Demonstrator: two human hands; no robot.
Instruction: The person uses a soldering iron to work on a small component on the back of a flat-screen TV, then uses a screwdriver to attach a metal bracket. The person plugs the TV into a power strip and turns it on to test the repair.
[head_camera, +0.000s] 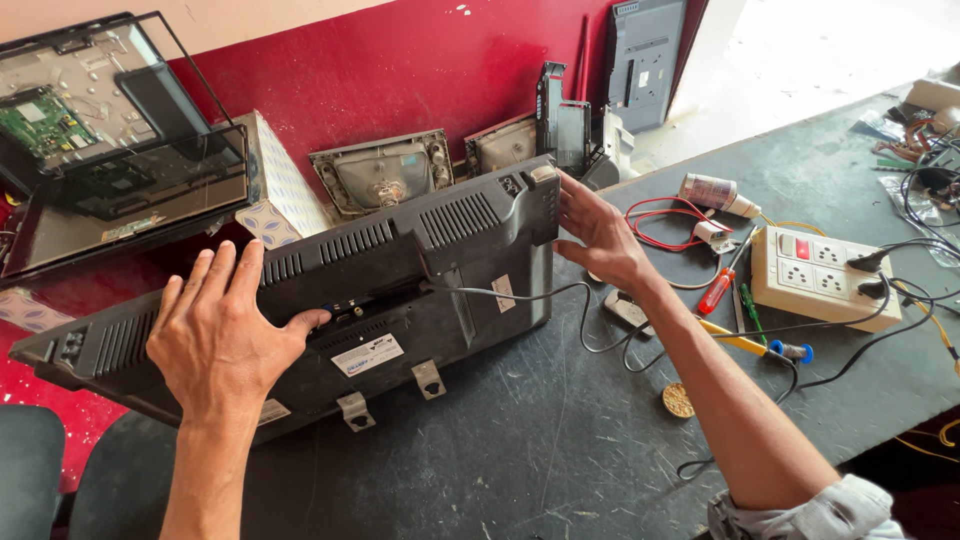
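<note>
Fingers (215, 275) of left hand (225, 345) spread apart, palm flat on back cover of the flat-panel TV (400, 270), thumb tip touching cover near the connector recess at centre. Not clamped, just pressing. Right hand (598, 232) at TV's right end, fingers loosely apart and lightly curled, tips touching the cover's right edge; open-handed contact, no full wrap.

TV stands on its long edge, tilted, rear facing cam, on grey worktable (560, 440), left-centre of scene. Two metal mount brackets (355, 410) at its near lower edge. Grey cable (560, 300) runs from TV rear to the right.

Right of TV: red-handled screwdriver (718, 290), yellow-handled tool (745, 342), white power strip (822, 275) w/ black plugs in. Far side by red wall: old CRT tube (385, 175). Far left: opened panel w/ green circuit board (40, 120).
</note>
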